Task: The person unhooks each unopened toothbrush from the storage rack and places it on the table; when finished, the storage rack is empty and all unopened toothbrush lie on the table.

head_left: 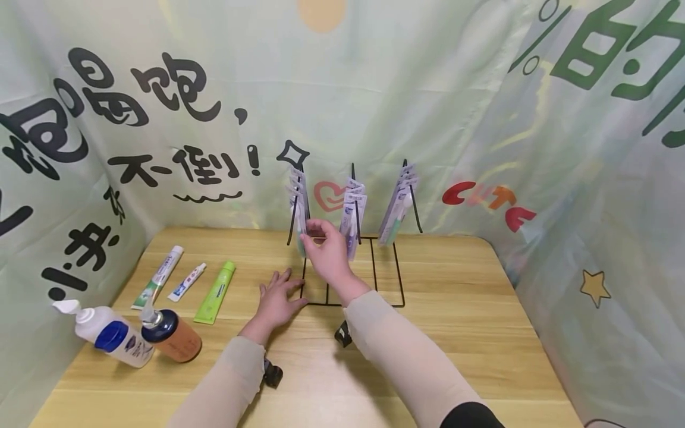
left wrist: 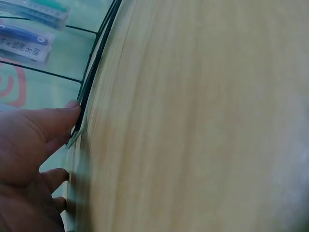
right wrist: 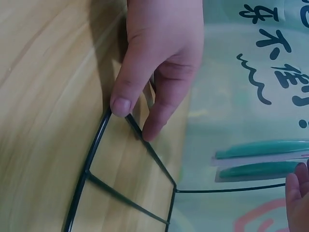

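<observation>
A black wire display rack [head_left: 402, 279] stands on the table, with packaged toothbrushes hanging from its three hooks: a left row [head_left: 297, 196], a middle row [head_left: 353, 208] and a right row [head_left: 398, 208]. My right hand [head_left: 329, 252] pinches the lower part of a toothbrush pack in the left row with thumb and forefinger. In the right wrist view, the right fingers [right wrist: 296, 193] meet the end of a green toothbrush pack [right wrist: 260, 170]. My left hand [head_left: 277, 300] rests with fingers spread at the rack's front left corner; its thumb [left wrist: 60, 118] touches the base rod.
On the left lie a white-green toothpaste tube [head_left: 160, 273], a small white-blue tube [head_left: 187, 282] and a green tube [head_left: 216, 294]. Nearer stand a white pump bottle [head_left: 120, 339] and an orange pump bottle [head_left: 173, 339]. Printed cloth [head_left: 374, 89] surrounds the table's back and sides.
</observation>
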